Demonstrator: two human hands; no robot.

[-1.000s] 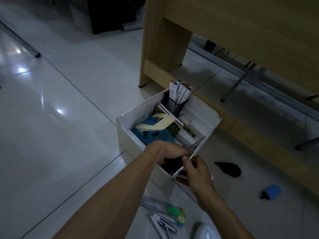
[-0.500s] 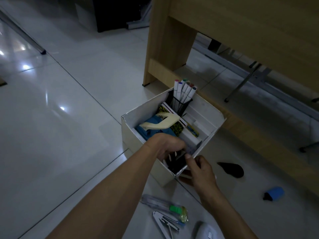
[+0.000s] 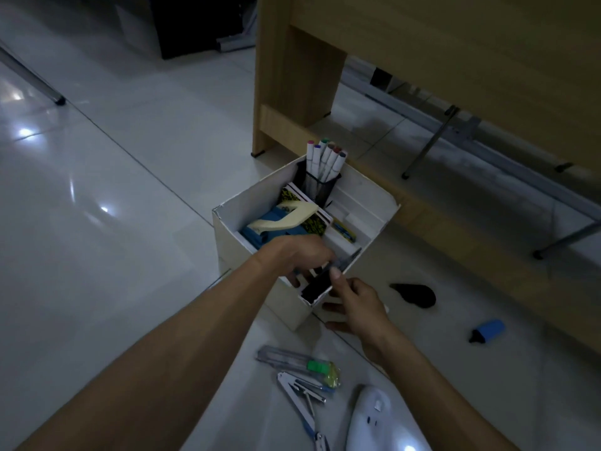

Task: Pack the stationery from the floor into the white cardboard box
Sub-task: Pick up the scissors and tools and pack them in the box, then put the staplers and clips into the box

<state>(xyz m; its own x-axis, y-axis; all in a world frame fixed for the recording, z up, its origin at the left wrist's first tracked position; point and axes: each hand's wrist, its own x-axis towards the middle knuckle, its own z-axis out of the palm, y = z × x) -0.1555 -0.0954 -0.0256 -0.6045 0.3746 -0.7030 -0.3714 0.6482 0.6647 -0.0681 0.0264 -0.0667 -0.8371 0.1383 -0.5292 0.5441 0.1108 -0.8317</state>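
Note:
The white cardboard box (image 3: 260, 190) stands on the tiled floor. Inside it are a black mesh cup (image 3: 320, 187) of markers, a blue punch with a cream handle (image 3: 286, 219) and a patterned notebook. My left hand (image 3: 299, 255) reaches into the box's near corner, fingers curled round a slim grey-and-black tool (image 3: 349, 259) whose tip pokes out toward the right wall. My right hand (image 3: 354, 301) pinches the near right wall, thumb on the rim and fingers outside. A black item (image 3: 317, 286) fills that corner.
On the floor near me lie a clear case with a green piece (image 3: 292, 359), a metal stapler (image 3: 302, 398) and a white device (image 3: 374, 418). A black object (image 3: 414, 294) and a blue highlighter (image 3: 487, 330) lie to the right. A wooden desk (image 3: 422, 60) stands behind the box.
My left hand has worked the slim tool lower into the box's near corner. My right hand stays on the box wall, thumb now higher on the rim.

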